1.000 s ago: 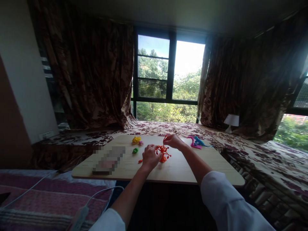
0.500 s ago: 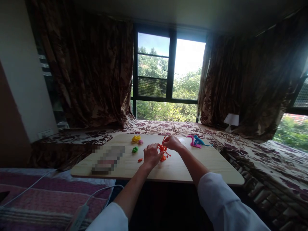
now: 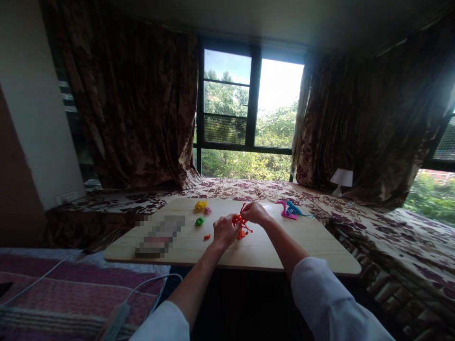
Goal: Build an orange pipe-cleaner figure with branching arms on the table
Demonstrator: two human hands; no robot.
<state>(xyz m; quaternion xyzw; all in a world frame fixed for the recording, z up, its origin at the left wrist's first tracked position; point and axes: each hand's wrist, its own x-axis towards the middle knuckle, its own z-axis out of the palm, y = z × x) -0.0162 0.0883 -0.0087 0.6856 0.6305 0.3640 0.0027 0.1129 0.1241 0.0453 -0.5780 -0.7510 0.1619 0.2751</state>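
Observation:
An orange clay figure [image 3: 242, 234] with thin, ball-tipped strands stands over the middle of the table, partly covered by my fingers. My left hand [image 3: 226, 230] is closed round its left side. From the upper right, my right hand [image 3: 255, 213] pinches one of the thin orange strands near the top. A small loose orange clay piece [image 3: 206, 237] lies left of my left hand. Farther left and back are a green clay lump [image 3: 199, 221], a yellow clay lump [image 3: 201, 204] and a pink one [image 3: 208, 210].
Magenta clay [image 3: 286, 210] and blue clay [image 3: 295, 209] lie at the table's right rear. A small white item [image 3: 268, 208] is partly hidden behind my right hand. A blurred-out box-like object [image 3: 159, 237] occupies the left of the wooden table [image 3: 302, 246]. A lamp [image 3: 342, 179] stands beyond.
My left hand has shifted very slightly right and down at the orange figure. The right hand keeps its pinch almost in place, and the other clay pieces have not moved.

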